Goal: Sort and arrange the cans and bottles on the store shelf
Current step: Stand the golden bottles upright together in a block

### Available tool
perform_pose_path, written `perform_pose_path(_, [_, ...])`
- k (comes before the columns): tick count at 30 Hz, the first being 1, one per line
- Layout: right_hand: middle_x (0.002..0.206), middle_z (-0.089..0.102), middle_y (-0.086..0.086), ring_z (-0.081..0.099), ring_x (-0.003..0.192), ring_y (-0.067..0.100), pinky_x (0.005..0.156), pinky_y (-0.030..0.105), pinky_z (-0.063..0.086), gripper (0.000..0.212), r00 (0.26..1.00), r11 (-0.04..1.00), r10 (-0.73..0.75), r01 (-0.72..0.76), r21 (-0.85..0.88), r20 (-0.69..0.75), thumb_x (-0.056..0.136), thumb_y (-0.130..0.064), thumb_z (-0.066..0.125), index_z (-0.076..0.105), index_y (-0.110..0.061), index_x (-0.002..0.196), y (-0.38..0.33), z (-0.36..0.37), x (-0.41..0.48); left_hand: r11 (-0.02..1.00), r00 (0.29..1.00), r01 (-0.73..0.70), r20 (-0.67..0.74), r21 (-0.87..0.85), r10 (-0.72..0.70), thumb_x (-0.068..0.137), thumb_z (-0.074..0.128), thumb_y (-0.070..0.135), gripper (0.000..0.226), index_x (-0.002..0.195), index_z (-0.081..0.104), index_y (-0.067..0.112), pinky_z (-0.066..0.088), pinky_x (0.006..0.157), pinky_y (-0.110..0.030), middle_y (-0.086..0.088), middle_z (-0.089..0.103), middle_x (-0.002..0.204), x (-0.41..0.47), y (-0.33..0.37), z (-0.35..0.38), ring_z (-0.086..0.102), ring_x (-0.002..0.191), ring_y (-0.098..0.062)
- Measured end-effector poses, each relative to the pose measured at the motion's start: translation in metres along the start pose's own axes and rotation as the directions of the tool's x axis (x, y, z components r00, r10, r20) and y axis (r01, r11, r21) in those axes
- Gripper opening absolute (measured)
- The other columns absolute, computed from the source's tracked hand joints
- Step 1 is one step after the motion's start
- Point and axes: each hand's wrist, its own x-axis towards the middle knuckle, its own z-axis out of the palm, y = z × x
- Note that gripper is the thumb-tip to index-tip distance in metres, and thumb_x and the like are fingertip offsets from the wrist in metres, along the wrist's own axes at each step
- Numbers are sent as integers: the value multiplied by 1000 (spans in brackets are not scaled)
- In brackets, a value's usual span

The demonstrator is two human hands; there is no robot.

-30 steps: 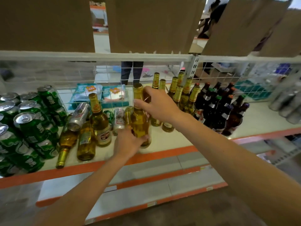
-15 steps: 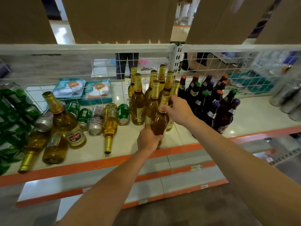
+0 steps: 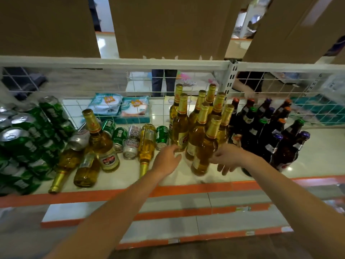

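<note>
The left hand (image 3: 166, 160) is open with its fingers loosely spread and holds nothing; its fingertips lie just beside the base of an upright golden bottle. The right hand (image 3: 226, 158) is also open and empty, fingers splayed just beside the front golden bottle (image 3: 204, 152); whether it touches the glass I cannot tell. That bottle stands upright on the shelf (image 3: 186, 189), at the front of the upright golden bottles (image 3: 200, 116), with the dark bottles (image 3: 261, 131) close on its right.

The likeliest slip is a brush from either hand: the bottles stand so close that one tipped would probably knock down its neighbours, and the front one is nearest the orange edge. To the left, a lying golden bottle (image 3: 147, 144) could roll if nudged. A tilted bottle (image 3: 101, 141) leans over two fallen bottles (image 3: 86, 171) and may slide when they are pulled out. The stacked green cans (image 3: 28, 143) might shift too.

The golden bottles carry gold foil necks with a red emblem and red-and-white oval labels, the words too blurred to read. The loose green cans (image 3: 162, 136) bear white Chinese characters I cannot read with certainty. A silver can (image 3: 131, 141) shows red patterned print, unreadable
</note>
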Motion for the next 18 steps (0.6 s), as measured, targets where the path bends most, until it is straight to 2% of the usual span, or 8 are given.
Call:
perform_pose_path(2, [80, 72, 5, 72, 68, 19, 69, 36, 59, 30, 997, 998, -47, 45, -38, -60, 99, -36, 54, 66, -11, 88, -20, 17, 7, 990, 999, 15, -47, 139, -8, 96, 57, 11, 24, 117, 68, 12, 51, 85, -34, -6, 69, 112, 14, -20, -29, 63, 102, -22])
perform_pose_path(4, [76, 68, 2, 68, 67, 18, 62, 32, 56, 31, 986, 996, -76, 67, -63, -146, 98, -36, 55, 65, -10, 85, -45, 39, 20, 954, 999, 49, -32, 295, -41, 96, 52, 9, 22, 109, 70, 15, 51, 79, -35, -8, 68, 107, 28, -39, -55, 64, 98, -25])
perform_pose_path(6, [74, 71, 3, 70, 64, 16, 57, 30, 56, 29, 995, 997, -37, 42, 59, -89, 98, -32, 56, 65, -7, 85, -69, 67, 34, 903, 999, 32, 16, 428, -43, 94, 55, 13, 17, 105, 67, 17, 51, 77, -36, -7, 66, 103, 40, -54, -76, 64, 96, -27])
perform_pose_path(8, [79, 75, 7, 73, 69, 20, 67, 36, 61, 34, 999, 990, -7, 11, 140, -33, 97, -34, 56, 68, -4, 86, -97, 98, 52, 866, 997, 13, 57, 500, -48, 93, 58, 19, 12, 104, 64, 18, 51, 77, -37, -6, 64, 100, 51, -68, -92, 64, 94, -27])
perform_pose_path(11, [88, 74, 13, 71, 82, 29, 78, 45, 59, 43, 996, 971, -5, 26, 238, -90, 91, -46, 60, 70, -5, 88, -132, 140, 72, 853, 995, -19, 97, 522, -38, 95, 57, 19, 7, 100, 62, 18, 54, 78, -37, -4, 63, 96, 61, -82, -100, 64, 91, -25])
perform_pose_path(13, [89, 72, 13, 69, 83, 29, 73, 41, 55, 41, 997, 933, 16, 14, 360, -80, 88, -50, 62, 66, -8, 85, -153, 167, 85, 850, 990, -50, 139, 524, -27, 94, 58, 18, 5, 96, 63, 18, 56, 80, -40, -3, 63, 94, 66, -93, -101, 65, 90, -24])
perform_pose_path(16, [87, 66, 6, 61, 79, 23, 56, 28, 43, 34, 991, 860, 95, -33, 508, -97, 86, -45, 66, 63, -11, 88, -169, 198, 97, 856, 979, -72, 200, 512, -38, 94, 56, 14, 10, 98, 65, 17, 55, 83, -41, -4, 63, 94, 67, -103, -99, 63, 88, -23])
perform_pose_path(18, [92, 68, 7, 63, 83, 24, 61, 30, 47, 35, 979, 836, 140, -38, 547, -145, 86, -42, 67, 67, -8, 94, -171, 207, 102, 872, 972, -72, 232, 485, -49, 94, 55, 13, 11, 97, 64, 17, 55, 83, -42, -3, 64, 92, 67, -110, -96, 63, 86, -23])
